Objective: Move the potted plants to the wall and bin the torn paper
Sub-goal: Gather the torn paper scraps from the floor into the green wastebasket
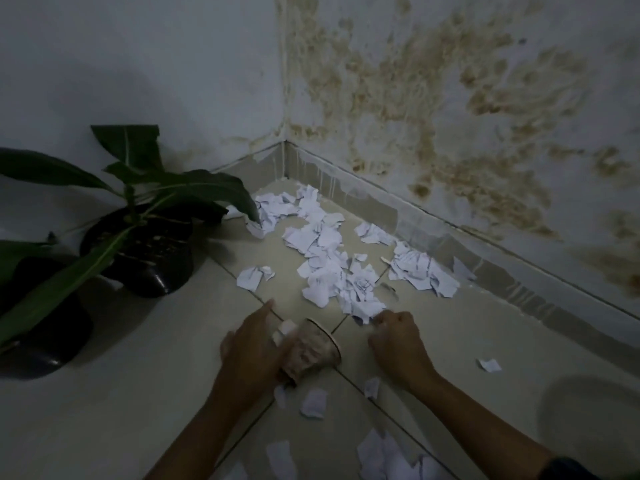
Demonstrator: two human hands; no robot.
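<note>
1. Walls (138, 64) meet in a corner, the right one blotched with brown stains above a grey skirting
2. Floor (104, 410) of pale tiles with dark joints
3. Two potted plants in black pots stand at the left, close to the left wall: the farther plant (145, 251) and the nearer plant (41, 327), just beside each other
4. Torn paper (329, 258) lies scattered from the corner towards the hands; faint printing shows on some scraps, too small to read
5. Left hand (252, 355) grips a paper cup (311, 351) tipped on its side, with a scrap against the fingers
6. Right hand (398, 344) is curled, pinching the nearest scrap (363, 315)
</note>
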